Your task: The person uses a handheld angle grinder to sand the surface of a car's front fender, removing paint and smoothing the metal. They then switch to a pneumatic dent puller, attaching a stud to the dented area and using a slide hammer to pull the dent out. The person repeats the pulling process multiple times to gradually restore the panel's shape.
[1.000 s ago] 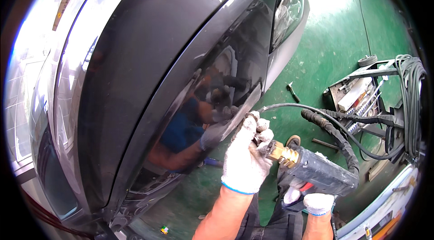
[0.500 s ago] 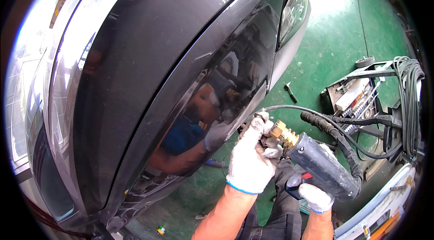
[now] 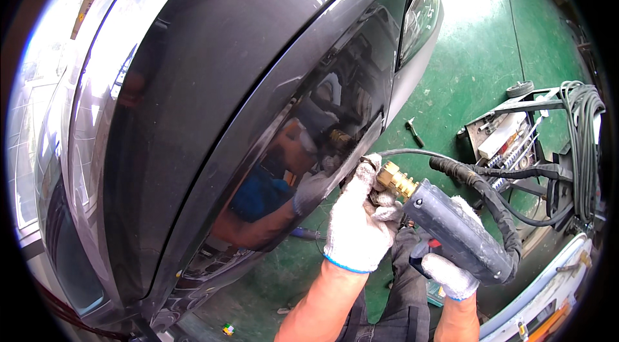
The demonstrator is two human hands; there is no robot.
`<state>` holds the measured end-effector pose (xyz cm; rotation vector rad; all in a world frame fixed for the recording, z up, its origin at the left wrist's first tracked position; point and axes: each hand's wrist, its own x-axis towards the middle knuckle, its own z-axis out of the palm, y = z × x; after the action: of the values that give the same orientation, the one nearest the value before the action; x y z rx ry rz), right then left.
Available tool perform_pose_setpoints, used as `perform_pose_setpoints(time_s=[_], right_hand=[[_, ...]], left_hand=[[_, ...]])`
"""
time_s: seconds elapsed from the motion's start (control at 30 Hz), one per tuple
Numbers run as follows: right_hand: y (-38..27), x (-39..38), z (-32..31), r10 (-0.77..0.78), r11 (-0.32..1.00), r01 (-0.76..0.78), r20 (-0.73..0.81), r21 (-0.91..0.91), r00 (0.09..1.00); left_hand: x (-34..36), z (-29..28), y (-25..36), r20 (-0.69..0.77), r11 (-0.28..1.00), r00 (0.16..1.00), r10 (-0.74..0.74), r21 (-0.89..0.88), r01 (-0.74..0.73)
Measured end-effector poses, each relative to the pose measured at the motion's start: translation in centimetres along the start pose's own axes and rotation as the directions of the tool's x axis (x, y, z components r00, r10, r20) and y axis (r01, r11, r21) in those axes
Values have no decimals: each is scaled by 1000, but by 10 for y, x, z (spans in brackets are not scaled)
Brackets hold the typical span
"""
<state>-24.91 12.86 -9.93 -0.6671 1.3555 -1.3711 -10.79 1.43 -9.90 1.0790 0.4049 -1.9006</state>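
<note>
Gripping a long, black, boxy gun [image 3: 458, 229], the white-gloved right hand [image 3: 449, 277] points its golden metal tip [image 3: 396, 179] left toward the white-gloved left hand [image 3: 361, 226], curled, its hold unclear.

This was a vehicle repair workshop. A dark car [image 3: 187, 103] filled the left and centre of the frame, beside a scuffed green floor [image 3: 477, 39]. At the right stood a cart [image 3: 476, 137] loaded with metal tools [image 3: 523, 148], coiled cables [image 3: 583, 142] at its far end. A gun-shaped tool [image 3: 454, 229] with a brass front showed lower right, and 1 loose hand tool [image 3: 414, 132] lay right of centre.
</note>
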Motion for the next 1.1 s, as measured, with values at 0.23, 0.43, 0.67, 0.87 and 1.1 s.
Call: perform_pose_setpoints(time_s=[0.23,0.43,0.67,0.87,1.1], right_hand=[[3,-1,-3,-52,997,52,10,-49,999],[-5,1,0,-29,1000,29,16,4,999],[-15,3,3,12,1000,-12,18,-19,1000],[-24,3,8,55,997,-55,0,-52,998],[-15,8,-4,-115,965,139,116,-222,987]], left_hand=[[-1,-1,-3,0,1000,1000,23,-8,-23],[2,-5,-6,5,999,999,40,0,-40],[2,-4,-7,-2,999,999,41,-35,-42],[4,-8,-11,29,996,995,93,-13,-93],[13,-37,-5,302,992,953,1,-123,38]])
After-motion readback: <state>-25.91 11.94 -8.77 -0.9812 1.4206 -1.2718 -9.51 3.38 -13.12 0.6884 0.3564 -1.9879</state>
